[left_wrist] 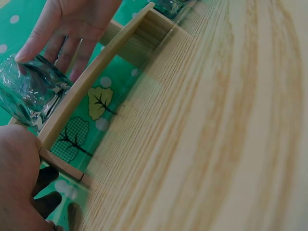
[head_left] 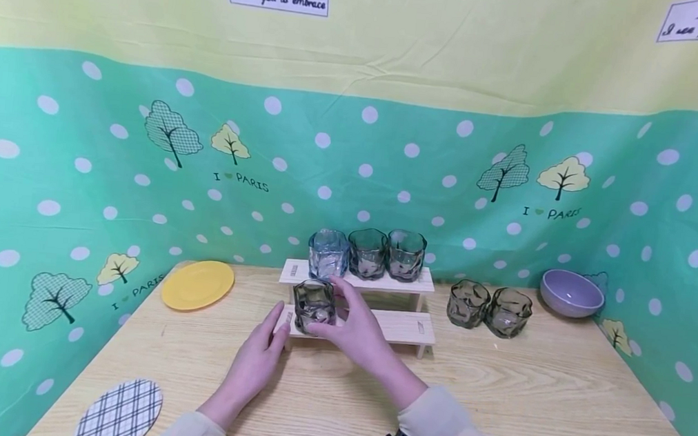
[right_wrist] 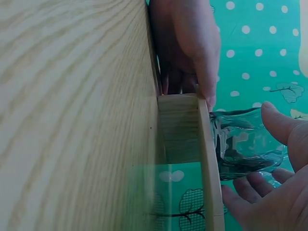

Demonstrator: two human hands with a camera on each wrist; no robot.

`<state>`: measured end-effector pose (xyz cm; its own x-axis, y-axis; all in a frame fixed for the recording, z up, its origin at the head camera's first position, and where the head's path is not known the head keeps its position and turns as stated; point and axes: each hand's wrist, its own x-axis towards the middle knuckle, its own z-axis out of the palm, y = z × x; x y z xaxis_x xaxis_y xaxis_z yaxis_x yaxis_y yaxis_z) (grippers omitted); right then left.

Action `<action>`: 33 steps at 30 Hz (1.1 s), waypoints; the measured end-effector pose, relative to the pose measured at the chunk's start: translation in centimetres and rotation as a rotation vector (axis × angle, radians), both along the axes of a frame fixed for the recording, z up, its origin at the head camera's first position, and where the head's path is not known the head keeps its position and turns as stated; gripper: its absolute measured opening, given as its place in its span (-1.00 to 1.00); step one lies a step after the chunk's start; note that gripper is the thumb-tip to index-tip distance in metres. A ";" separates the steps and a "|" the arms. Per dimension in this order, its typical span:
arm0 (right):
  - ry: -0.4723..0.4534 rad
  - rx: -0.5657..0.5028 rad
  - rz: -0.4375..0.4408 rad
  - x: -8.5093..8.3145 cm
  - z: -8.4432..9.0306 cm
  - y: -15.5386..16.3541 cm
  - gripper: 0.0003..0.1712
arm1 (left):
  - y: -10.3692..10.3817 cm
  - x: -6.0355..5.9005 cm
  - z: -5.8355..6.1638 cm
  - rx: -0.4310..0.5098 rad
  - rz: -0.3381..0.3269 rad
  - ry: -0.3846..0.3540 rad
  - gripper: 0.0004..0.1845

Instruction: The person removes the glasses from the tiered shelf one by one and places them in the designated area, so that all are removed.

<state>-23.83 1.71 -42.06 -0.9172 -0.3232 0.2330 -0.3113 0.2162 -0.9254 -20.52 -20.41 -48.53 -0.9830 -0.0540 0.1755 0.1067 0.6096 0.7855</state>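
The right hand (head_left: 357, 326) grips the smoky glass (head_left: 313, 305) at frame centre, on the rack's lower step (head_left: 404, 328). The left hand (head_left: 262, 356), fingers seemingly relaxed, steadies the rack's end; lower the glass flat.

The counter (head_left: 495, 397) is showing pale wood with a strong, streaky grain and a matt finish. The two-step rack (head_left: 402, 326) is looking like light, smooth unpainted wood. The tumbler (head_left: 314, 305) under the right hand (head_left: 358, 329) is gleaming as clear smoky glass with a wavy, glossy wall; the other glasses (head_left: 367, 253) are shining alike. The backdrop (head_left: 79, 173) is hanging as printed, slightly creased cloth. The yellow plate (head_left: 198, 285) is looking smooth, and the purple bowl (head_left: 571, 293) faintly glossy.
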 end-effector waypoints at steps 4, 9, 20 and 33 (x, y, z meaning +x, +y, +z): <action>0.006 -0.005 -0.002 0.0 -0.3 -0.2 0.21 | -0.1 0.0 -0.1 0.001 -0.007 0.004 -0.34; 0.021 0.026 -0.015 0.0 -0.6 -0.4 0.22 | -0.1 0.0 -0.1 0.001 -0.011 0.005 -0.33; 0.014 0.000 -0.019 0.1 -0.7 -0.5 0.13 | -0.1 0.0 0.0 0.003 -0.007 0.005 -0.33; -0.032 -0.016 -0.026 0.0 -1.0 -0.7 0.07 | -0.1 0.0 -0.1 -0.002 -0.003 0.001 -0.34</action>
<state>-23.83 1.05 -43.08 -0.9324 -0.2952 0.2084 -0.2758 0.2089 -0.9382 -20.51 -20.51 -48.62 -0.9830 -0.0503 0.1766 0.1096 0.6107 0.7842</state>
